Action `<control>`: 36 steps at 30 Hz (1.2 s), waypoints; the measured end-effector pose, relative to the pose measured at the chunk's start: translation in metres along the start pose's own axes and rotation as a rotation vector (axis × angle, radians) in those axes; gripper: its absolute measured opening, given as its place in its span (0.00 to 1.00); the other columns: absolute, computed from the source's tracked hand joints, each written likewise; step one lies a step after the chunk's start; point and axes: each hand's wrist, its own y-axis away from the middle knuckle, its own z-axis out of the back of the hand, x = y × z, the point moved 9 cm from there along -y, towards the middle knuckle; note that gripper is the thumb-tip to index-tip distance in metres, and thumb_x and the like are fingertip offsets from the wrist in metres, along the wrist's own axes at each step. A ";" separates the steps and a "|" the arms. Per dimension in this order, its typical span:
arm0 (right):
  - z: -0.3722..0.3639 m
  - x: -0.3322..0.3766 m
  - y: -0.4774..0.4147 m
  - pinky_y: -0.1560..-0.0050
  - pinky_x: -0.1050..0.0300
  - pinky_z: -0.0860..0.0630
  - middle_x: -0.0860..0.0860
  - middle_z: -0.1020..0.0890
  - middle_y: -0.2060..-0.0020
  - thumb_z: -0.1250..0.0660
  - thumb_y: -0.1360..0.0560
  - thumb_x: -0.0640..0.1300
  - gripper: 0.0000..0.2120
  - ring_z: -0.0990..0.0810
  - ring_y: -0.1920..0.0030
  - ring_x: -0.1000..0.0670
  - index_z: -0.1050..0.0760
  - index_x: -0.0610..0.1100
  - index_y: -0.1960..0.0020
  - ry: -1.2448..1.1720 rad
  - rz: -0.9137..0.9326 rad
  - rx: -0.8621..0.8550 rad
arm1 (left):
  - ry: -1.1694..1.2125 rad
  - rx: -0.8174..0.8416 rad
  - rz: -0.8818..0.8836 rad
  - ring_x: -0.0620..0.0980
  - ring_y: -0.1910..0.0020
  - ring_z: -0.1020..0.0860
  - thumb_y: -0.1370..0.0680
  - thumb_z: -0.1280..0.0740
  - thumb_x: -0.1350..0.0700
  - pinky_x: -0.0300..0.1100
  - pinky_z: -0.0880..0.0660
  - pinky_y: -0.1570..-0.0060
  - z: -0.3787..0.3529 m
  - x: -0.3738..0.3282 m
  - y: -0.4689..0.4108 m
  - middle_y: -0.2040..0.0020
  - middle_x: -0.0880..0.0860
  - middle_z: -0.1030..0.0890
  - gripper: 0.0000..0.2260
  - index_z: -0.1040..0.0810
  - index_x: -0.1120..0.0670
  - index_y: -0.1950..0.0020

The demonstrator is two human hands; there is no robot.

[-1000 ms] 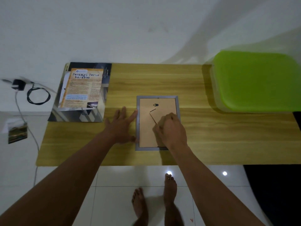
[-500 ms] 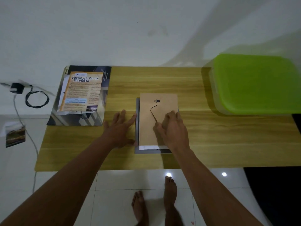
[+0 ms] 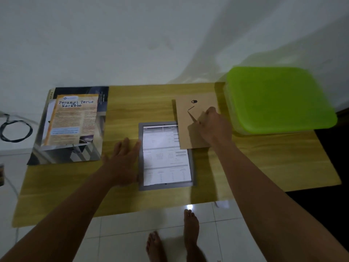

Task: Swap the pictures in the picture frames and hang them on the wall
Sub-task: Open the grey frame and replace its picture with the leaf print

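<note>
On the wooden table (image 3: 264, 167), the right hand (image 3: 211, 127) pinches the brown backing board (image 3: 196, 114), whose near-left corner overlaps the far-right corner of the grey frame (image 3: 166, 187). The left hand (image 3: 122, 161), fingers spread, presses flat against the frame's left edge. Bare tabletop lies between the frame and the magazine (image 3: 71, 125); a green lid (image 3: 277, 99) sits just right of the board.

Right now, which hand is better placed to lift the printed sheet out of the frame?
Left hand: it rests flat against the frame, empty, beside the printed sheet. Right hand is busy with the backing board.
</note>
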 end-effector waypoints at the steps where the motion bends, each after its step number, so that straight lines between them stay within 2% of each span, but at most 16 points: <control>1: -0.001 -0.004 -0.007 0.61 0.52 0.28 0.42 0.19 0.48 0.33 0.24 0.54 0.20 0.20 0.49 0.39 0.31 0.41 0.40 0.019 -0.012 0.005 | -0.004 0.003 -0.003 0.57 0.23 0.68 0.31 0.27 0.41 0.73 0.50 0.32 -0.001 0.000 0.000 0.23 0.52 0.71 0.55 0.70 0.41 0.24; 3: -0.002 -0.010 -0.020 0.62 0.53 0.30 0.42 0.19 0.48 0.33 0.23 0.54 0.20 0.20 0.49 0.40 0.31 0.40 0.41 0.046 -0.029 0.007 | -0.015 0.010 -0.007 0.58 0.23 0.68 0.30 0.27 0.40 0.72 0.49 0.32 -0.002 0.000 0.000 0.23 0.52 0.72 0.55 0.70 0.42 0.24; 7: -0.012 -0.013 -0.041 0.60 0.51 0.28 0.42 0.19 0.49 0.36 0.22 0.52 0.17 0.19 0.49 0.40 0.30 0.40 0.43 0.099 -0.013 0.014 | -0.033 0.022 -0.007 0.58 0.24 0.69 0.29 0.28 0.39 0.71 0.49 0.31 -0.005 0.000 -0.002 0.24 0.52 0.73 0.54 0.72 0.42 0.25; 11: -0.026 -0.008 -0.051 0.51 0.48 0.24 0.43 0.20 0.48 0.40 0.21 0.49 0.13 0.22 0.45 0.40 0.28 0.40 0.43 0.086 0.076 -0.003 | -0.044 0.025 -0.005 0.58 0.24 0.69 0.29 0.29 0.39 0.71 0.50 0.30 -0.006 0.001 -0.004 0.25 0.53 0.74 0.54 0.73 0.42 0.25; 17: -0.050 -0.010 -0.054 0.39 0.39 0.28 0.38 0.27 0.37 0.40 0.23 0.62 0.28 0.30 0.35 0.38 0.33 0.41 0.35 0.100 0.081 0.077 | -0.029 0.017 -0.006 0.58 0.24 0.69 0.29 0.29 0.39 0.70 0.50 0.30 -0.006 0.001 -0.003 0.25 0.52 0.75 0.54 0.74 0.41 0.26; 27: -0.056 -0.028 -0.068 0.33 0.38 0.33 0.35 0.35 0.29 0.41 0.22 0.62 0.31 0.36 0.29 0.35 0.39 0.41 0.29 0.169 0.009 0.086 | -0.019 0.027 -0.001 0.57 0.24 0.70 0.28 0.29 0.40 0.71 0.51 0.31 -0.006 0.001 -0.001 0.25 0.52 0.75 0.54 0.73 0.41 0.26; 32: -0.049 0.002 -0.023 0.29 0.37 0.38 0.37 0.39 0.25 0.45 0.20 0.60 0.33 0.41 0.25 0.38 0.44 0.39 0.23 0.099 0.202 0.050 | -0.020 0.017 0.017 0.57 0.23 0.68 0.28 0.29 0.43 0.71 0.51 0.30 -0.001 -0.001 0.002 0.23 0.52 0.72 0.52 0.70 0.42 0.24; 36: -0.059 0.036 0.045 0.24 0.39 0.45 0.43 0.44 0.21 0.43 0.21 0.65 0.38 0.49 0.21 0.44 0.46 0.44 0.21 -0.006 0.475 0.177 | -0.001 0.011 0.024 0.58 0.23 0.65 0.27 0.31 0.43 0.72 0.50 0.31 0.005 -0.003 0.006 0.22 0.53 0.69 0.49 0.67 0.43 0.23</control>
